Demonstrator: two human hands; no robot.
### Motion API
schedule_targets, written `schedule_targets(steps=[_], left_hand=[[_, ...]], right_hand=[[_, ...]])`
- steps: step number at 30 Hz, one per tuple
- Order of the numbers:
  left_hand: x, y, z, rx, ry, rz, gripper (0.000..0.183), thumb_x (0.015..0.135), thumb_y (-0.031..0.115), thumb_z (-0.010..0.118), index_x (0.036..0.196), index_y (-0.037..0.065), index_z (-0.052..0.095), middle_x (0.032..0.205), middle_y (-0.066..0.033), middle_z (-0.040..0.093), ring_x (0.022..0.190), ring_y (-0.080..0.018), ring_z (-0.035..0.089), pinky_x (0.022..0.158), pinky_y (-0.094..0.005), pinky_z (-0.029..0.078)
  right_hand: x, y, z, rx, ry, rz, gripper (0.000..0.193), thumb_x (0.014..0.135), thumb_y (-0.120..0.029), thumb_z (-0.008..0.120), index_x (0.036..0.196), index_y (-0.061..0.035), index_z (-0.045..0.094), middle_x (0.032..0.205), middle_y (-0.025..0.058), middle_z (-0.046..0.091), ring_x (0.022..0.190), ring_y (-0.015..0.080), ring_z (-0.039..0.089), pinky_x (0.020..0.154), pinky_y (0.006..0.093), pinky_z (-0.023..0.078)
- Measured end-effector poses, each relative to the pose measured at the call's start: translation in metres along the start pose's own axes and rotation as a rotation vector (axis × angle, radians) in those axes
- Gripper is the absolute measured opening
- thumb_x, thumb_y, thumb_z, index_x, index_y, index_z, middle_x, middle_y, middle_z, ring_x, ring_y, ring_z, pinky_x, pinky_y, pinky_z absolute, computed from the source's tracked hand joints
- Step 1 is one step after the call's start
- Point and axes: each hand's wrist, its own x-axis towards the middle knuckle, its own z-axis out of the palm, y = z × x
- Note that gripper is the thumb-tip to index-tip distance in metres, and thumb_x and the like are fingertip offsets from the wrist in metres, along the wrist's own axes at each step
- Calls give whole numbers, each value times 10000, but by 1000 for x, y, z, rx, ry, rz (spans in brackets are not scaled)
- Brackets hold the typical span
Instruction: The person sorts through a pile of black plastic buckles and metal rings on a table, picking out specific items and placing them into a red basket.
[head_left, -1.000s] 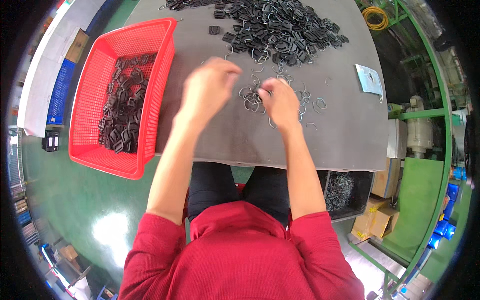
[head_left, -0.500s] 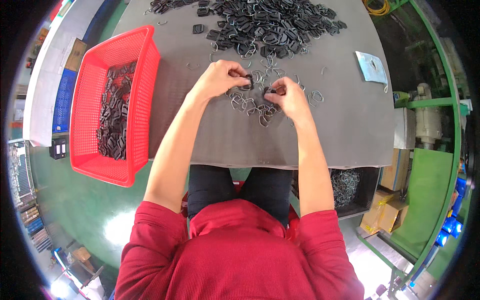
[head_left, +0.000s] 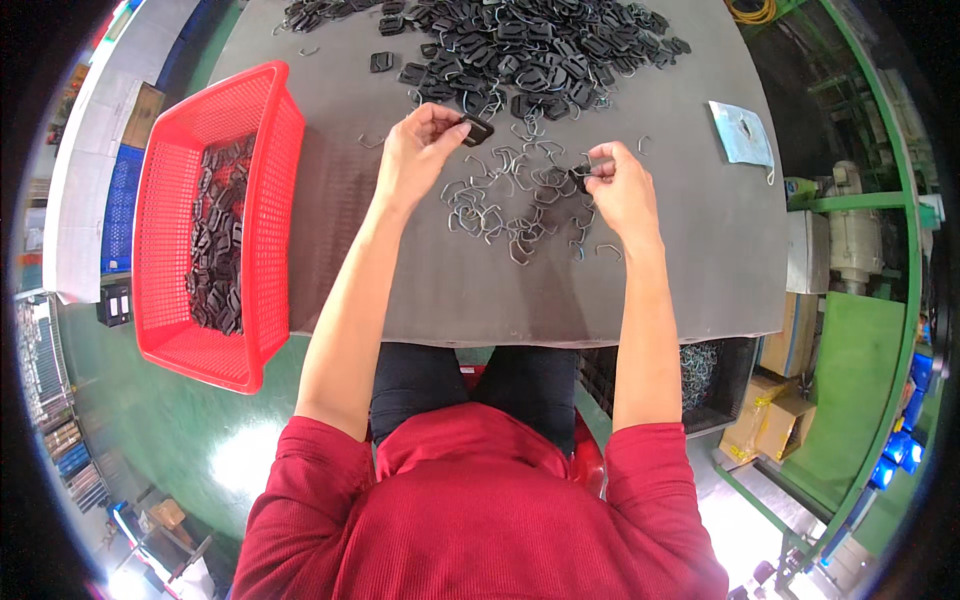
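Observation:
My left hand (head_left: 414,158) pinches a flat black plastic buckle (head_left: 478,130) between thumb and fingers, raised near the front of a large heap of similar buckles (head_left: 540,50). On the other side, the fingers of my right hand (head_left: 624,190) are closed on a small black buckle (head_left: 578,179), partly hidden by the fingertips. A bent wire piece seems to stick out by it; whether the two are joined I cannot tell. Between and below my hands lie loose bent metal wire hooks (head_left: 480,217), scattered on the grey tabletop (head_left: 420,290).
A red plastic basket (head_left: 270,230) with black buckles inside stands at the table's left. A light blue face mask (head_left: 742,134) lies at the right edge. Below the table's front right, a dark crate (head_left: 735,400) holds many wire hooks. Green metal framing (head_left: 860,206) stands further right.
My hands have moved apart: the left up and leftward with its buckle, the right to the right with the other. More of the wire hooks between them now shows.

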Motion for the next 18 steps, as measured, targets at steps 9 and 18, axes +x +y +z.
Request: schedule_targets(steps=[9,18], left_hand=[[-19,-8,51,-1060,-91,-643,229,946,134,398,1118,4,473,1041,-149,574,933,-265,609,780,-372,536],[-18,-4,32,-1126,-156,-598,323,968,199,354,1175,-44,410,1119,-192,541,1016,-319,570,867,-402,497]], right_hand=[[11,-36,-5,628,-393,-51,382,747,-234,723,1063,-71,583,931,55,647,828,161,615,722,328,473],[32,82,37,-362,314,-202,523,892,-395,503,1295,-69,439,1413,140,348,1337,314,262,1072,522,186]])
